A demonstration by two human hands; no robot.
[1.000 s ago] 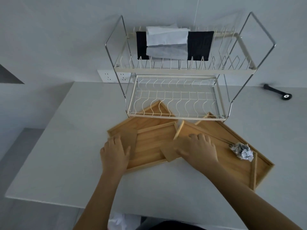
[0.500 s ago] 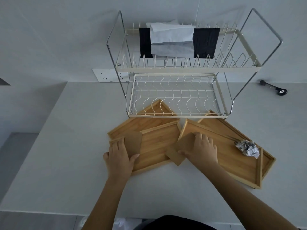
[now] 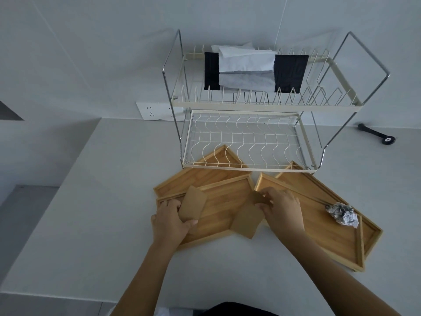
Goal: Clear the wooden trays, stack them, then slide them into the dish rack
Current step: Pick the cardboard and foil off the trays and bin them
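Several wooden trays lie in front of the dish rack. On the left, one tray rests on another. On the right, a tray lies over a further one. My left hand grips a brown paper piece lifted off the left tray. My right hand pinches a second brown paper piece at the gap between the trays. A crumpled paper ball and thin sticks lie in the right tray.
The rack's lower shelf holds nothing; its upper shelf carries black and white cloths. A black tool lies at the back right. A wall socket sits behind the rack. The white table's left edge drops to the floor.
Both hands have closed on the brown paper pieces and raised them off the trays; the left piece now tilts up in my fingers. The view has shifted slightly.
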